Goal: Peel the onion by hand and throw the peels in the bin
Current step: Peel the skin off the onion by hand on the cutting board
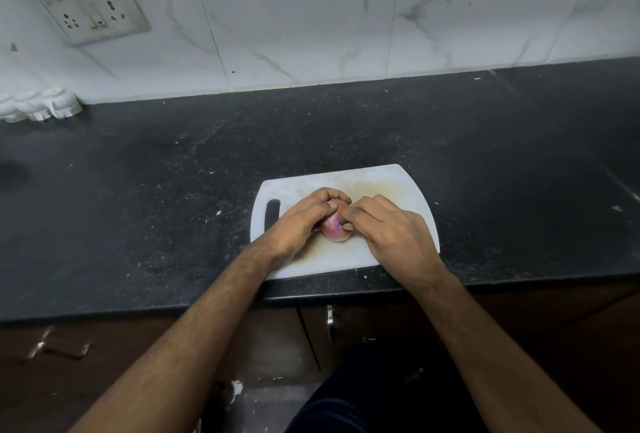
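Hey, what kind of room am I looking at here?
Most likely a home kitchen: a dark stone counter against a marble-look tiled wall, with a white cutting board where both hands work on an onion.

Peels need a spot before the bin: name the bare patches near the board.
Bare counter lies left of the cutting board, and more right of it and behind it up to the wall. Crowded: mid-board, where left hand and right hand grip the onion.
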`<state>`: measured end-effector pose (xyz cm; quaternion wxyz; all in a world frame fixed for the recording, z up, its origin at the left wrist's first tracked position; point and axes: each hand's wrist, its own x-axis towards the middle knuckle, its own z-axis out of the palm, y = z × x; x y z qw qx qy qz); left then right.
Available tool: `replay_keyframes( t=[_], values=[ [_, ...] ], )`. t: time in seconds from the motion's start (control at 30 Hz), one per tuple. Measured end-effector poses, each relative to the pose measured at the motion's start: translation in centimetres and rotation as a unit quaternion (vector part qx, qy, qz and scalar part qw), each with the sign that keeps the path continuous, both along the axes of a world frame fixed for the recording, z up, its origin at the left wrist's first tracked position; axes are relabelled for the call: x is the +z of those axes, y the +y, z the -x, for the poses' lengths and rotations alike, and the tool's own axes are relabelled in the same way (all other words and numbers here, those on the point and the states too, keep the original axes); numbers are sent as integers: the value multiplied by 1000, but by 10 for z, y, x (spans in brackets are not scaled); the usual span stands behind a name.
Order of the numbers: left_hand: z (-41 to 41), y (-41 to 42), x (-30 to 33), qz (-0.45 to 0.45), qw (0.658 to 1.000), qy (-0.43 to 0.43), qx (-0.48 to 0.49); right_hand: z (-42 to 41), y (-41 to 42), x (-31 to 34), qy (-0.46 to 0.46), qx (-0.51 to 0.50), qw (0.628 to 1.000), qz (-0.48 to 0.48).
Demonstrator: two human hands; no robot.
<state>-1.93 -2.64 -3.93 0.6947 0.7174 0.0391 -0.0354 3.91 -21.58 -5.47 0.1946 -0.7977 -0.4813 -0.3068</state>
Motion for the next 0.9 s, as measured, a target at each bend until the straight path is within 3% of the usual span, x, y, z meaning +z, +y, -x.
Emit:
replay_keyframes(
  t=[0.67,0.9],
  values=[
    [0,-7,-5,-162,981,-105,34,0,3,9,117,-25,991,55],
    [-3,-4,-8,-138,985,-102,24,-3,4,10,156,-16,986,63]
  ],
)
